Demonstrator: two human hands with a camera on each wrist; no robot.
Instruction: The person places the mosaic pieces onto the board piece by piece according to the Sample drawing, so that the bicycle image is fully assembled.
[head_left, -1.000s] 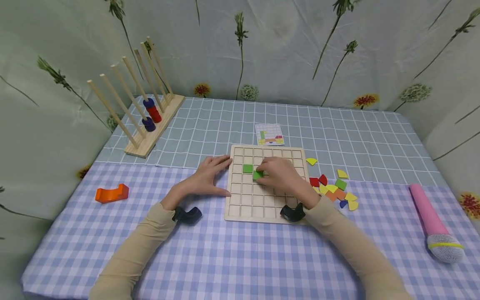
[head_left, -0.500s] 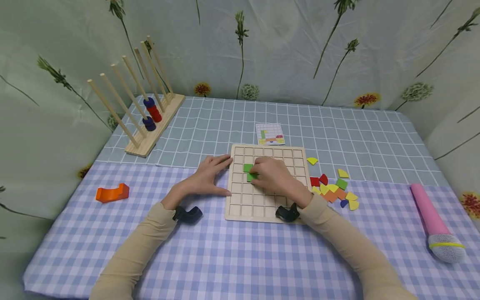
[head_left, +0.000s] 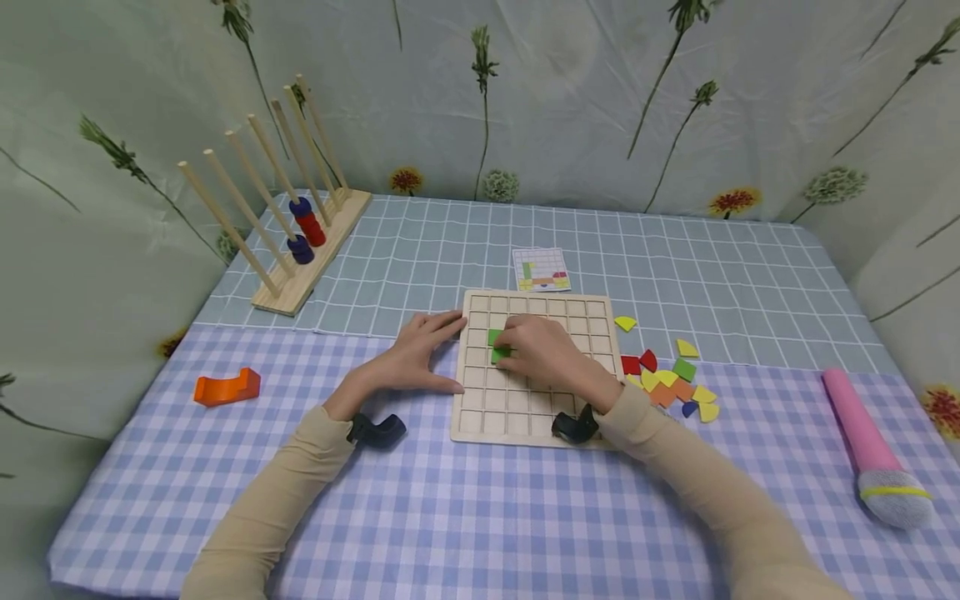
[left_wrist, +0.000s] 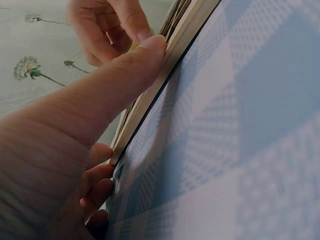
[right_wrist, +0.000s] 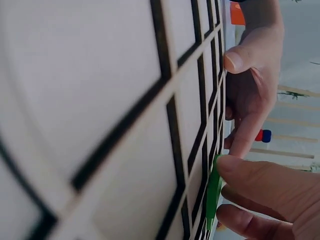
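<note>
A wooden grid board (head_left: 487,425) lies flat in the middle of the table. My right hand (head_left: 546,350) is over its left half and pinches a green square tile (head_left: 498,356) between thumb and fingers. In the right wrist view that green tile (right_wrist: 214,192) stands close over the grid, its far side partly behind the fingers. Directly above it on the board, another green square (head_left: 493,337) shows, partly covered by the fingertips. My left hand (head_left: 420,354) has its fingers spread, with thumb and fingertips resting at the board's left edge; its thumb (left_wrist: 130,70) touches the rim.
Loose coloured tiles (head_left: 681,388) lie right of the board, and a pattern card (head_left: 542,269) behind it. A wooden peg stand (head_left: 300,283) with red and blue rings stands back left. An orange block (head_left: 227,388) is left, a pink toy microphone (head_left: 862,425) right.
My right hand has moved left across the board with the green tile, bringing it just below the other green square. The left hand has stayed at the board's edge.
</note>
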